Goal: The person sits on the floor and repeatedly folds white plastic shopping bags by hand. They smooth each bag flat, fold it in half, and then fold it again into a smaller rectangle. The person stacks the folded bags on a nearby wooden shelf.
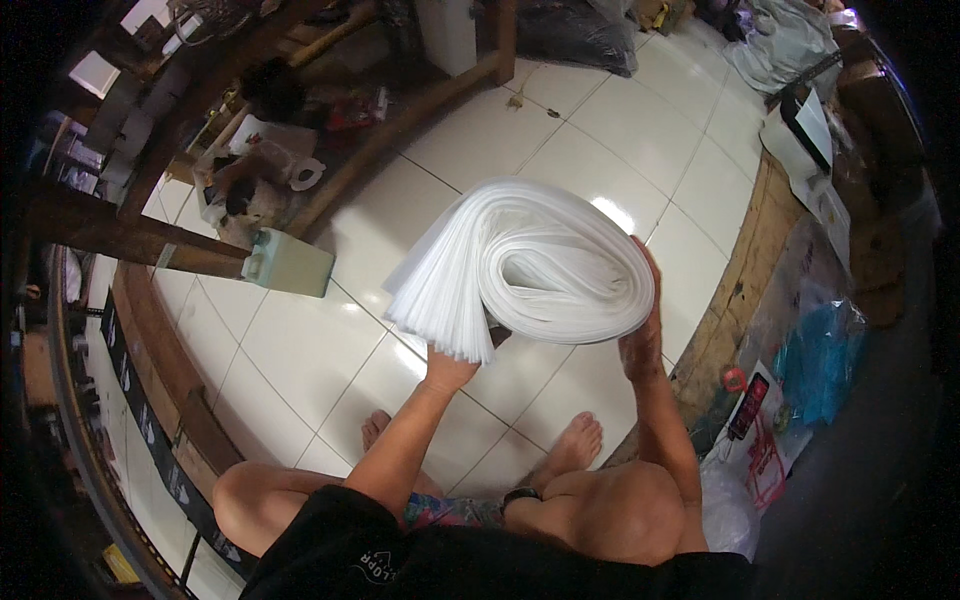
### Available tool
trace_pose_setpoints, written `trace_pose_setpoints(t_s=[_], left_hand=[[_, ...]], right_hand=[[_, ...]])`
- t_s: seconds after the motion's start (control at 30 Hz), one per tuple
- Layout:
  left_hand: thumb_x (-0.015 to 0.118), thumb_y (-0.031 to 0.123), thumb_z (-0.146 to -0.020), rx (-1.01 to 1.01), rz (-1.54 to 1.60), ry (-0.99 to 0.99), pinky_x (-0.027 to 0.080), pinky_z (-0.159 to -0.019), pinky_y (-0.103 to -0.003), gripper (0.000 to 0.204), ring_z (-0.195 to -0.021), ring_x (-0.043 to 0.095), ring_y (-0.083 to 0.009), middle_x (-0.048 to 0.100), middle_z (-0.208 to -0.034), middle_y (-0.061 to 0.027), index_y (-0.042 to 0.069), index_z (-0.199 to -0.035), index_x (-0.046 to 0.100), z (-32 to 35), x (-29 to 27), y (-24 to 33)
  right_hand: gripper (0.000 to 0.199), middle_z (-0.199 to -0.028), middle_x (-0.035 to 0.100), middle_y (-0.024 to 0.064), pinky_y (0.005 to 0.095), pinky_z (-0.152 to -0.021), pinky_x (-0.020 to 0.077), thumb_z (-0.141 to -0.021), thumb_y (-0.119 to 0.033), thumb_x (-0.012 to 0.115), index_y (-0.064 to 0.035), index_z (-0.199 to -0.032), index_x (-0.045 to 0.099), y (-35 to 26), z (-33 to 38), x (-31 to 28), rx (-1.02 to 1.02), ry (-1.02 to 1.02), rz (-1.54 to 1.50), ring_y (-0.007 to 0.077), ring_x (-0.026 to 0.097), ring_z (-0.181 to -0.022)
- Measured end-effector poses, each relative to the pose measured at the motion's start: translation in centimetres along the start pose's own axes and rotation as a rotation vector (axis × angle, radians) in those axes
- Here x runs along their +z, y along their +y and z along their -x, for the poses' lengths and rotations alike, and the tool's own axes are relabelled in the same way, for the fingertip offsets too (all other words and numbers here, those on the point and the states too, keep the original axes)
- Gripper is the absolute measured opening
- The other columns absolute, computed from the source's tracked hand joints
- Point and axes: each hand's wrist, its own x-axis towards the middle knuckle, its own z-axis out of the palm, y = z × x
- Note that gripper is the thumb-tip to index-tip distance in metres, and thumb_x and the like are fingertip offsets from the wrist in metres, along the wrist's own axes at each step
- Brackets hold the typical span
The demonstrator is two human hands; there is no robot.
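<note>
A thick bundle of thin white sheets [565,265], rolled over on itself, is held up in front of me above the tiled floor. Its loose edges fan out in many layers toward the left. My left hand [452,368] grips the bundle from below, near the fanned ends; most of its fingers are hidden beneath the sheets. Along the right side of the roll, my right hand [645,330] is wrapped against the outer layer, with its fingertips partly out of sight. What the sheets are made of, I cannot tell.
A pale plastic jerrycan [290,263] stands on the floor at left, beside a wooden frame [400,130] with bags under it. At right, a worn wooden board [745,270] borders blue plastic [825,355], a phone-like device [748,405] and a white box [795,140].
</note>
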Motion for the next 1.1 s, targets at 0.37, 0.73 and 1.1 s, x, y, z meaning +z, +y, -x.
trace_pose_setpoints(t_s=[0.37, 0.73, 1.1], left_hand=[[0.082, 0.033, -0.075, -0.159, 0.493, 0.052, 0.047, -0.094, -0.045, 0.057, -0.107, 0.061, -0.0345, 0.066, -0.113, -0.0116, 0.006, -0.12, 0.061, -2.7, -4.5, 2.1], [0.079, 0.034, -0.076, 0.0, 0.105, 0.205, 0.048, -0.091, -0.043, 0.048, -0.105, 0.062, -0.0335, 0.067, -0.112, -0.0107, 0.008, -0.114, 0.066, -2.0, -2.7, 0.1], [0.079, 0.036, -0.075, 0.015, 0.291, 0.221, 0.048, -0.09, -0.043, 0.044, -0.103, 0.062, -0.0338, 0.068, -0.11, -0.0089, 0.011, -0.11, 0.068, -4.1, -5.3, 3.0]], right_hand=[[0.09, -0.145, 0.04, 0.0274, 0.0546, -0.114, 0.024, -0.082, -0.065, 0.059, -0.007, -0.147, 0.038, -16.2, -9.2, 9.4, -0.631, -0.509, 1.046, 0.0467, 0.035, -0.136], [0.1, -0.151, 0.031, 0.0294, 0.065, -0.115, 0.0099, -0.081, -0.081, 0.045, -0.0117, -0.151, 0.033, -15.2, -8.6, 13.4, -0.598, -0.615, 1.143, 0.0488, 0.024, -0.142], [0.099, -0.152, 0.027, 0.0295, 0.0664, -0.113, 0.0117, -0.08, -0.074, 0.054, -0.01, -0.152, 0.029, -16.1, -9.9, 10.4, -0.519, -0.486, 1.287, 0.0489, 0.026, -0.141]])
